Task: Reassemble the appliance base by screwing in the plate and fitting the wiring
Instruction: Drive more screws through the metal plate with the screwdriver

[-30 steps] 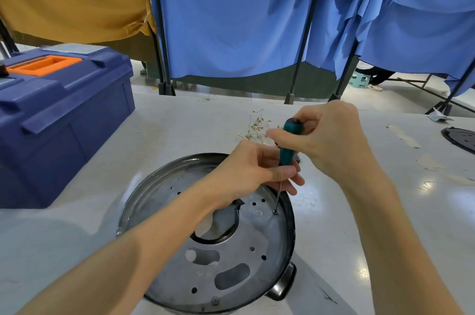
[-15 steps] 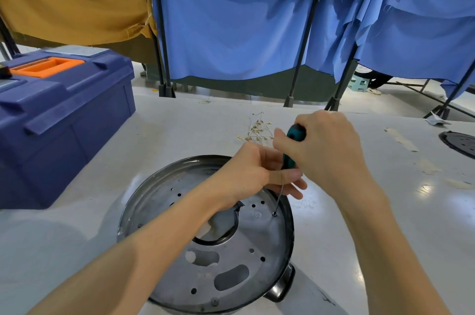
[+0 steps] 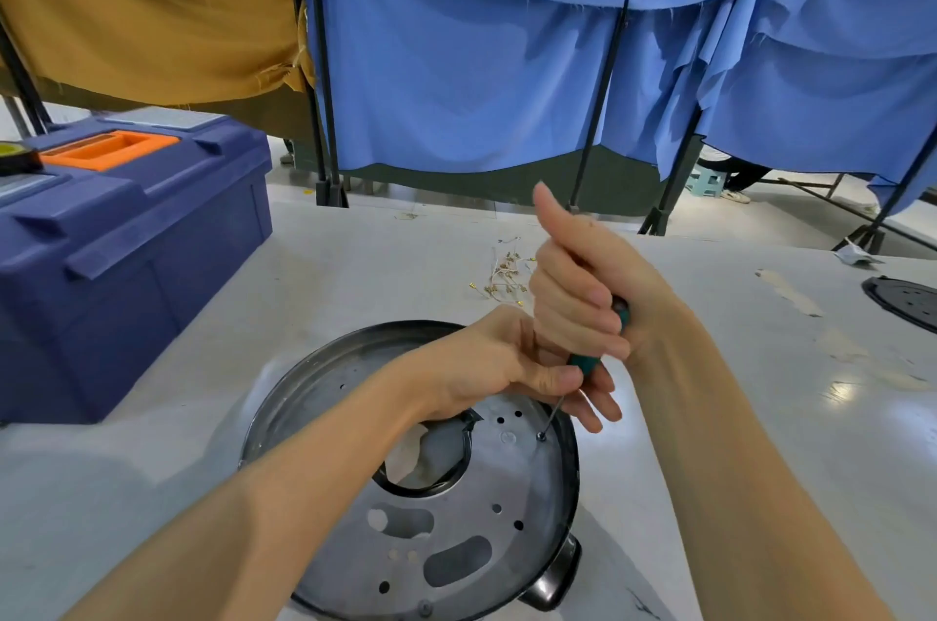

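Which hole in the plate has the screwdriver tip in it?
The hole near the right rim of the plate, beside the round dimple; the screwdriver touches no other hole.

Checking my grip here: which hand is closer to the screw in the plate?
Left. The left hand pinches the screwdriver low down, just above the screw; the right hand grips it higher up, farther from the screw.

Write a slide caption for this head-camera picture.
Right hand grips a green-handled screwdriver on a screw in the metal plate while the left hand steadies its shaft.
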